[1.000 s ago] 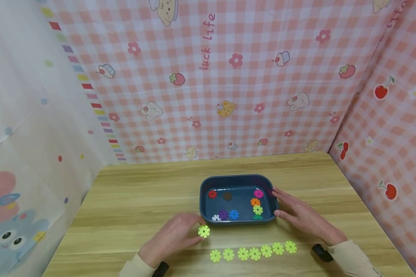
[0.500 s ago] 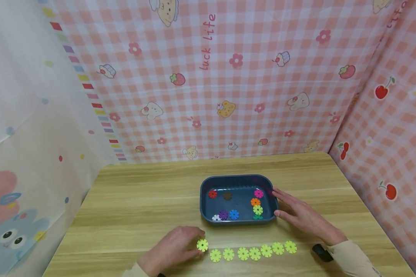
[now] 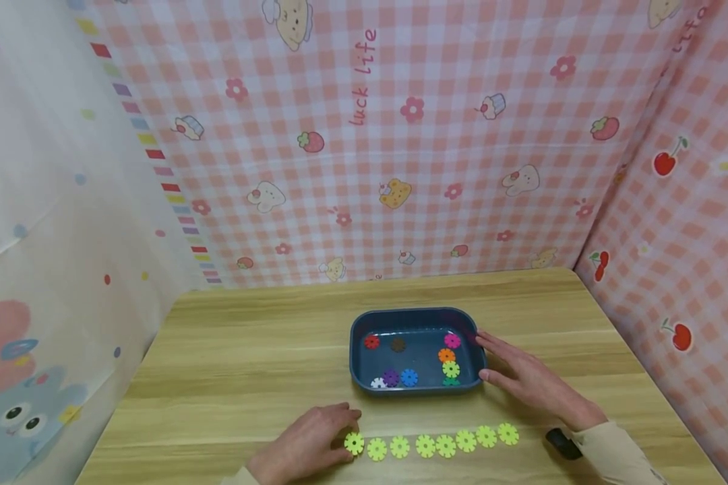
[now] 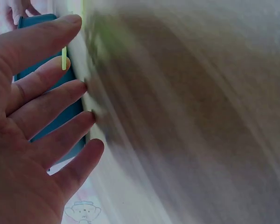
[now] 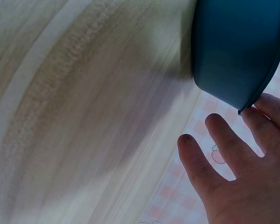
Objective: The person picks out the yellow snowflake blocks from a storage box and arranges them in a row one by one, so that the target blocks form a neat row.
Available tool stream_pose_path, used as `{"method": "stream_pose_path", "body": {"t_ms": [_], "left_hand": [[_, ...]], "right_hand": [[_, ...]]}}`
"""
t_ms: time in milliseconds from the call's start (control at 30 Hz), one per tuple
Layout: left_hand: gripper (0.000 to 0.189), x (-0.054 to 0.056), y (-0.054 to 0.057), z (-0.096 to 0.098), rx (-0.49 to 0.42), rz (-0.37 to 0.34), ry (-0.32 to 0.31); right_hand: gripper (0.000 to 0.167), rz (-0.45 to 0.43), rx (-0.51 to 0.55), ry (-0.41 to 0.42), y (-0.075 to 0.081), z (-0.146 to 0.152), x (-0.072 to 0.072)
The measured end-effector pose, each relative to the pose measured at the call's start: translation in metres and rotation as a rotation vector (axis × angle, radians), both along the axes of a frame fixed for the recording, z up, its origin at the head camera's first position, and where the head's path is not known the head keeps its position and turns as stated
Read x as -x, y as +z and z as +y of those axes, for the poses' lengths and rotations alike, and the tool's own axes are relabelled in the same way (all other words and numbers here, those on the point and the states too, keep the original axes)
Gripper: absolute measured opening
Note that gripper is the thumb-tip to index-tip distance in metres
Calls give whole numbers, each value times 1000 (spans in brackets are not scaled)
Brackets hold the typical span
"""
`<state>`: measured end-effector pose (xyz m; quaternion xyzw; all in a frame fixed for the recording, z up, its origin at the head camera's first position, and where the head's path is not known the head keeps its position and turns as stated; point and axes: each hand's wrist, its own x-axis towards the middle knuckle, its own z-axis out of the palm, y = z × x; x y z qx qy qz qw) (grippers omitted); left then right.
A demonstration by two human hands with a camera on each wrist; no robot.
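At the near left, with left hand point(image 3: 306, 444) pinching the green disc point(image 3: 354, 442), set flat beside the row point(image 3: 443, 441), right hand point(image 3: 530, 380) flat by the tray point(image 3: 358, 337).

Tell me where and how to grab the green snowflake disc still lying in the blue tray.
Pinch the green disc by opposite notched edges, coming straight down from above. It lies flat on the floor of the blue tray, beside the orange disc and near the right wall, so a sideways approach looks blocked.
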<state>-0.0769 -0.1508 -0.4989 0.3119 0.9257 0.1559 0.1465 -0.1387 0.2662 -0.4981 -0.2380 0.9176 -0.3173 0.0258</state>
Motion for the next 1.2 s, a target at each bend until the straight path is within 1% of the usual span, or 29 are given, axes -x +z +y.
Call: {"method": "stream_pose_path", "body": {"t_ms": [100,200,333,500,700,767,867,1100,1200], "left_hand": [[27,-1,-2,0,28,12,-1],[25,-2,-4,0,39,12,1],[24,-2,-5,-2,35,6,-6],[25,-4,-7,-4,27,18,-22],[26,-6,-10,-9,-7,89,-38],[27,-6,-11,-10,-18,102,-41],[27,-6,-12,-11,-21,85,-31],[35,-5,-12,-11,-17,-25,24],[42,-5,-12,-12,-21,-24,13]], "right_hand": [[64,-7,-6,-4,0,0,0],[64,-11,-6,-9,0,0,-1],[64,-11,-2,-10,1,0,-1],[63,-10,3,-4,1,-1,-2],[64,-2,5,-5,1,-1,-1],[64,1,4,-4,1,-1,-1],[63,4,2,2,1,-1,0],[63,13,-7,1,1,-1,-1],[63,12,-8,2,0,-1,-1]]}}
